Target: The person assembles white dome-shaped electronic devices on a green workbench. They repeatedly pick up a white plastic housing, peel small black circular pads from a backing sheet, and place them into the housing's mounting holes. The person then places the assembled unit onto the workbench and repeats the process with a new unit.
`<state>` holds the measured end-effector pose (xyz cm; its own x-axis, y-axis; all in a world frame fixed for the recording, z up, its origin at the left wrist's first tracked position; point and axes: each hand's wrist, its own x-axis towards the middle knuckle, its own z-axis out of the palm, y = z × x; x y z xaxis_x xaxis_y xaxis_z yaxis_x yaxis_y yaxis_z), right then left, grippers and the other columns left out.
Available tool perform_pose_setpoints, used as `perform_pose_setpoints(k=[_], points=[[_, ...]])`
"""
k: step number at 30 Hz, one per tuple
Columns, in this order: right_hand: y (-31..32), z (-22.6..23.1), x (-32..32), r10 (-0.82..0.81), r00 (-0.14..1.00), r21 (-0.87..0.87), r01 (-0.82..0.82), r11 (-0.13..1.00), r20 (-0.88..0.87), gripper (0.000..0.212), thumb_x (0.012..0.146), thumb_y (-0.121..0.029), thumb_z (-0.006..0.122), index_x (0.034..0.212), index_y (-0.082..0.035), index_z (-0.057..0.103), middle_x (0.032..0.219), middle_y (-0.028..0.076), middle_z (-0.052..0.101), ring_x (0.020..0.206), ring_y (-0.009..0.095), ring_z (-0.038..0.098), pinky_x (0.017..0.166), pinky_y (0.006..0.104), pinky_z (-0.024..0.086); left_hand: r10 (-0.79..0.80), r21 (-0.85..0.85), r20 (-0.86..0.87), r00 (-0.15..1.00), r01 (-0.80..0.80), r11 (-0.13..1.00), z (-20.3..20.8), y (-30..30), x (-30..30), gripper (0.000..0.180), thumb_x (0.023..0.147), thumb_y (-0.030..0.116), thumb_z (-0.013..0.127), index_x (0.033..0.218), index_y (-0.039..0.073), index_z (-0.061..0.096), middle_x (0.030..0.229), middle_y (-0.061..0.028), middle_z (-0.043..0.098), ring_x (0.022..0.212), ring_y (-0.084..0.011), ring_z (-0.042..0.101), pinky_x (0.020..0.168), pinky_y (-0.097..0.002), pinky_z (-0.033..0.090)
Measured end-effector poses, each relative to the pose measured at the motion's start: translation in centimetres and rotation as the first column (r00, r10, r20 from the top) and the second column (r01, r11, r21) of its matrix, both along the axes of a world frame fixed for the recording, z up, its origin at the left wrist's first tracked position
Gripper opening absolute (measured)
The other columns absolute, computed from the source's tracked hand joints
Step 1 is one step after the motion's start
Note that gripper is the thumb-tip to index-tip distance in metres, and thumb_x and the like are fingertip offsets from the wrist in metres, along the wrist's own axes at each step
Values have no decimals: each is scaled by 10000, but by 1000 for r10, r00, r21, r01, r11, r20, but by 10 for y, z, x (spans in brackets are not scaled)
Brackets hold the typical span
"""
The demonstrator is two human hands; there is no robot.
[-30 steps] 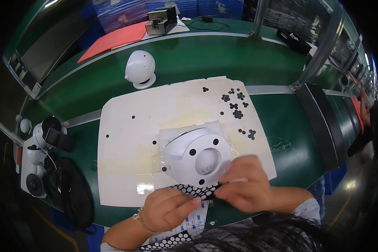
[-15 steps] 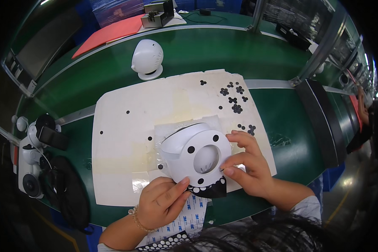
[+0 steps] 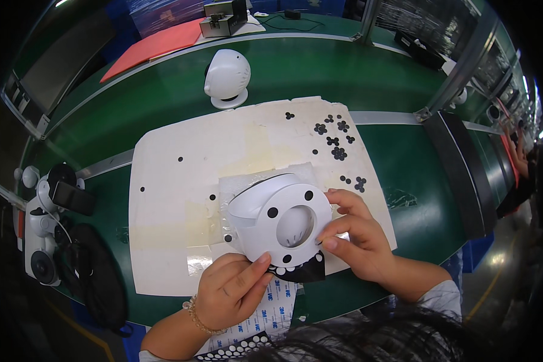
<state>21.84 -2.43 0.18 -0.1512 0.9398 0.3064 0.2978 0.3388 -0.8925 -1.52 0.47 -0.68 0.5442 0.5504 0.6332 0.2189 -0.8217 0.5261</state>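
A white round-bodied device point(image 3: 253, 208) lies tilted on a bubble-wrap sheet, its ring-shaped base point(image 3: 272, 234) facing up with a wide hole in the middle. Three black round pads point(image 3: 273, 212) sit on the ring. My left hand point(image 3: 234, 291) is closed on the ring's lower edge between thumb and fingers. At the ring's right edge, my right hand point(image 3: 359, 236) pinches a small black pad, mostly hidden by thumb and forefinger; its other fingers rest by the rim. Beneath the ring lies a black sheet with white dots point(image 3: 311, 269).
Loose black pads point(image 3: 339, 154) lie scattered on the pale board point(image 3: 175, 211). Beyond it, another white device point(image 3: 228, 75) stands on the green surface. At left are a white device with a cable point(image 3: 41, 241) and a black pouch point(image 3: 102, 271); a long black box point(image 3: 461, 175) stands right.
The white device on the far green surface has shifted to the right. The view has moved slightly; both hands keep nearly the same place on the ring.
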Motion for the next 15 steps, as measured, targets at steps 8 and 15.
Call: perform_pose_setpoints(k=[8, 15], points=[[0, -3, 4, -142, 937, 312, 38, 949, 319, 155, 725, -150, 659, 879, -138, 646, 1215, 107, 454, 1172, 298, 343, 970, 409, 253, 6, 8, 0, 1000, -6, 1000, -2, 0, 2, 461, 680, -31, 651, 1125, -10, 531, 655, -66, 549, 570, -206, 519, 523, -286, 430], [-13, -12, 10, -502, 617, 679, -73, 730, 606, 282, 722, -242, 652, 985, -144, 622, 1141, 97, 503, 1141, 280, 370, 924, 390, 280, 24, 17, 3, 1000, -24, 1000, -2, -1, 3, 456, 683, -30, 644, 1123, -13, 529, 650, -66, 548, 567, -211, 517, 518, -290, 428]])
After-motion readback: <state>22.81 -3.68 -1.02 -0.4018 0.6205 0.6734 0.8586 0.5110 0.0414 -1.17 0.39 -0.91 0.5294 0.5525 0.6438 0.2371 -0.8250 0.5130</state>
